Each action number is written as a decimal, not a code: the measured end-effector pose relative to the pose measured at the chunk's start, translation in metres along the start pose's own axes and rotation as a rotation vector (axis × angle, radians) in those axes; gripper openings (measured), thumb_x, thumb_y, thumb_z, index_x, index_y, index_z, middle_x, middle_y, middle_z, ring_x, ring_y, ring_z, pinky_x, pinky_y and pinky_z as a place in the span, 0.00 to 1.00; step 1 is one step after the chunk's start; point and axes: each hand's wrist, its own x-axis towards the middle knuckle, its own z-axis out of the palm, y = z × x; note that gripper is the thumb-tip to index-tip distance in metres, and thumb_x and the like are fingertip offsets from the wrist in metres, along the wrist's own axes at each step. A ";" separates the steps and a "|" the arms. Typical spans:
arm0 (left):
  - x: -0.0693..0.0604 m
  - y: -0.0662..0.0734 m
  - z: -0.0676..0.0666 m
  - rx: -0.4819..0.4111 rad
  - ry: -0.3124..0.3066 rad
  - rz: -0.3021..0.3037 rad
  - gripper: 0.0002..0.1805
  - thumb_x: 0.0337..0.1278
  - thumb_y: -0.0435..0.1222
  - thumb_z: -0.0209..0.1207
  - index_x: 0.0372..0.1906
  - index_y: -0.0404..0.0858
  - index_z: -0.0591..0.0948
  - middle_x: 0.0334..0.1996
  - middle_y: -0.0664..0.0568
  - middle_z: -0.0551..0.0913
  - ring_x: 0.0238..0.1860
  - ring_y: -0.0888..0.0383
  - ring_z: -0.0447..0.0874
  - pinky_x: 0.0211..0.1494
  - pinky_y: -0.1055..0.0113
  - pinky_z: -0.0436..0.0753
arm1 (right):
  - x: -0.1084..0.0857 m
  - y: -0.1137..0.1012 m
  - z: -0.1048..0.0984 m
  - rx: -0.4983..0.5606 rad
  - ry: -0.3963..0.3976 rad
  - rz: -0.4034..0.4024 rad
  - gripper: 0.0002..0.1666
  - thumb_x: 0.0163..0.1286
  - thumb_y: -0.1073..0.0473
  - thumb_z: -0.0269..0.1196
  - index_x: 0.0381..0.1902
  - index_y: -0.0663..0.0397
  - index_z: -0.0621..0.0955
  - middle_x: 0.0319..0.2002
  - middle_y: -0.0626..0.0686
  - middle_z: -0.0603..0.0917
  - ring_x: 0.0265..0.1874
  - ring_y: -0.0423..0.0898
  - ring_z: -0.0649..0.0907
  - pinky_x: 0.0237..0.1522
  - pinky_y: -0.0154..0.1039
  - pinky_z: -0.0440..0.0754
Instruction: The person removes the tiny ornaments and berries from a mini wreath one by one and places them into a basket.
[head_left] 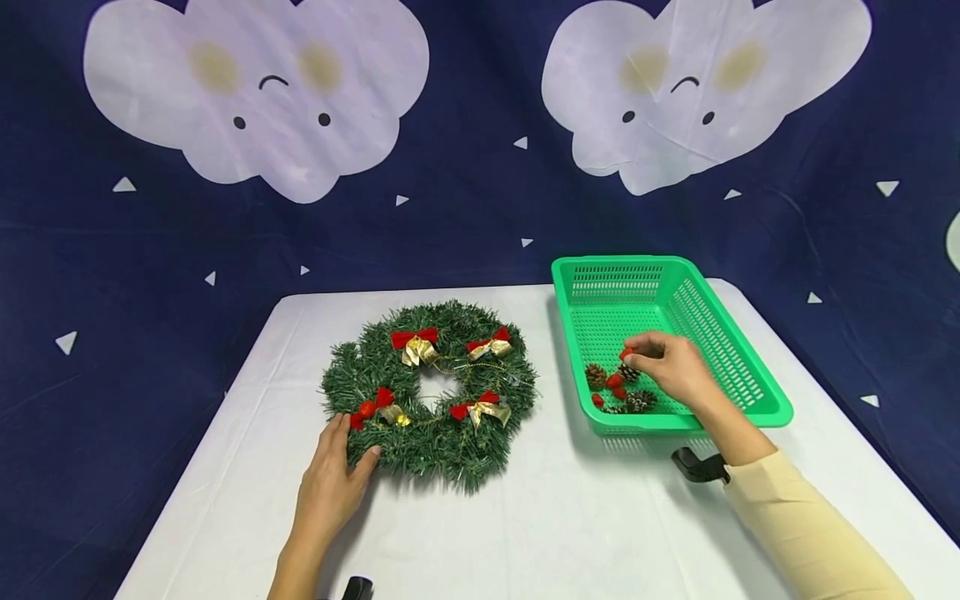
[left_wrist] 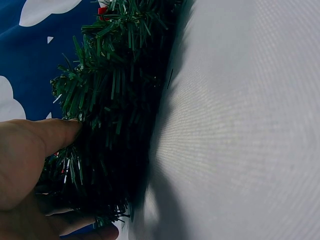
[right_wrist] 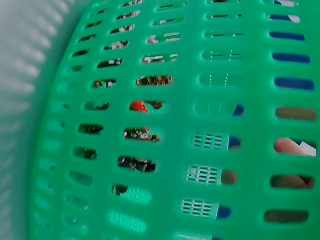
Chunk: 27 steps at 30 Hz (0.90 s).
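Note:
A green tinsel wreath [head_left: 450,454] lies flat on the table, trimmed with red-and-gold bows [head_left: 415,343] and a pair of red berries [head_left: 367,409]. At its lower left edge my left hand [head_left: 330,479] grips the tinsel; the left wrist view has the thumb [left_wrist: 62,134] on one side of it and fingers lower down. Over the green basket [head_left: 637,422], my right hand [head_left: 675,367] pinches a small red berry [head_left: 627,354] between thumb and fingertips. Below it in the basket are pine cones [head_left: 596,377] and more red berries [head_left: 615,382].
A white cloth covers the table [head_left: 517,533]. Behind stands a dark blue curtain [head_left: 480,167] with white clouds. The basket's slotted wall fills the right wrist view, partly hiding the right hand. Black camera mounts [head_left: 699,467] sit at both wrists.

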 end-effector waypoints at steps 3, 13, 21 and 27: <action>0.000 0.000 0.000 -0.004 0.001 -0.001 0.39 0.64 0.47 0.54 0.71 0.29 0.56 0.72 0.36 0.55 0.68 0.34 0.60 0.63 0.38 0.67 | 0.001 0.003 -0.001 -0.014 -0.011 -0.006 0.19 0.67 0.50 0.61 0.51 0.53 0.81 0.44 0.58 0.86 0.42 0.51 0.83 0.38 0.39 0.79; -0.001 0.001 0.000 -0.003 0.004 -0.005 0.39 0.64 0.48 0.54 0.71 0.30 0.56 0.72 0.37 0.55 0.67 0.34 0.61 0.62 0.38 0.68 | 0.002 0.012 -0.004 -0.025 -0.054 -0.014 0.17 0.65 0.54 0.63 0.49 0.55 0.82 0.42 0.58 0.87 0.38 0.46 0.83 0.36 0.38 0.79; 0.000 0.002 -0.001 -0.006 -0.006 -0.014 0.39 0.65 0.48 0.54 0.72 0.30 0.56 0.72 0.38 0.54 0.68 0.34 0.60 0.63 0.38 0.67 | 0.001 0.012 -0.004 -0.021 -0.097 -0.003 0.19 0.65 0.54 0.63 0.50 0.56 0.81 0.43 0.59 0.86 0.40 0.49 0.84 0.36 0.40 0.81; -0.001 0.002 -0.002 -0.005 -0.006 -0.012 0.39 0.64 0.47 0.54 0.71 0.29 0.56 0.72 0.37 0.55 0.68 0.34 0.60 0.63 0.38 0.67 | 0.000 0.014 -0.004 -0.041 -0.128 -0.001 0.19 0.65 0.54 0.62 0.51 0.58 0.81 0.43 0.59 0.86 0.41 0.51 0.85 0.37 0.42 0.81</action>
